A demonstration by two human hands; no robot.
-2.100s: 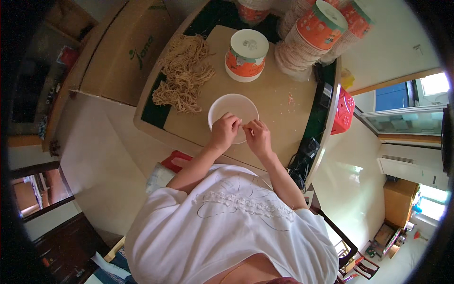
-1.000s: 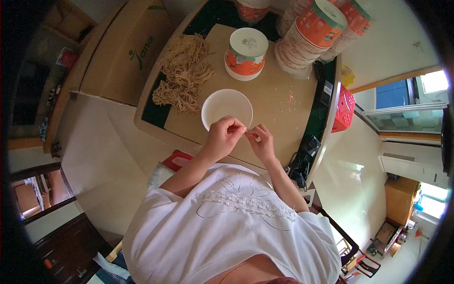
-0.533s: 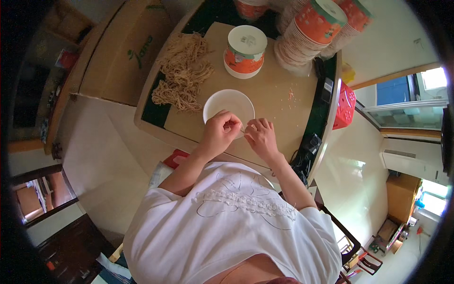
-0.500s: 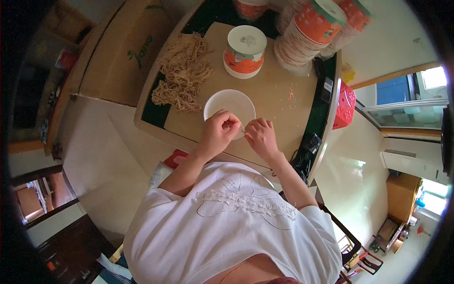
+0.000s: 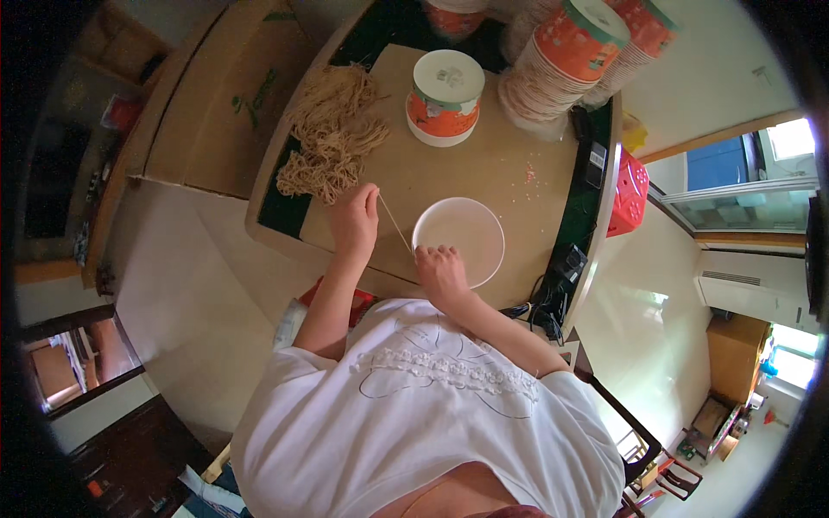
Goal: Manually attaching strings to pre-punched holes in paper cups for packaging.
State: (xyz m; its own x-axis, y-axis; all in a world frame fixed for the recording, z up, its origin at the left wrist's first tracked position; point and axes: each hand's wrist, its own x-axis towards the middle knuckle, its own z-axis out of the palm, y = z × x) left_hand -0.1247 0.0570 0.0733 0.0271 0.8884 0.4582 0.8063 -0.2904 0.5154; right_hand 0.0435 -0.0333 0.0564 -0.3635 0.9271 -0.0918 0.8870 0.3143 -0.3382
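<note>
A white paper bowl (image 5: 471, 237) stands with its opening up near the front of the table. My right hand (image 5: 444, 274) is closed at the bowl's near left rim, fingers bent over the edge. From there a thin beige string (image 5: 395, 222) runs taut, up and leftward, to my left hand (image 5: 355, 221). My left hand pinches the string's other end between thumb and finger, just in front of a heap of tangled beige strings (image 5: 335, 129). Whether the string is fixed to the bowl or only pinched under my right fingers is hidden.
Behind the bowl stands an upside-down stack of orange-and-green paper bowls (image 5: 446, 108). More bowl stacks in clear wrap (image 5: 561, 69) lie at the far right. Small pinkish bits (image 5: 530, 176) are scattered on the cardboard sheet (image 5: 509, 155). Black cables (image 5: 546, 302) lie by the right edge.
My left hand has moved left and away from my right hand, drawing the string out straight. The bowl has shifted right and nearer, and my right hand has come to its rim.
</note>
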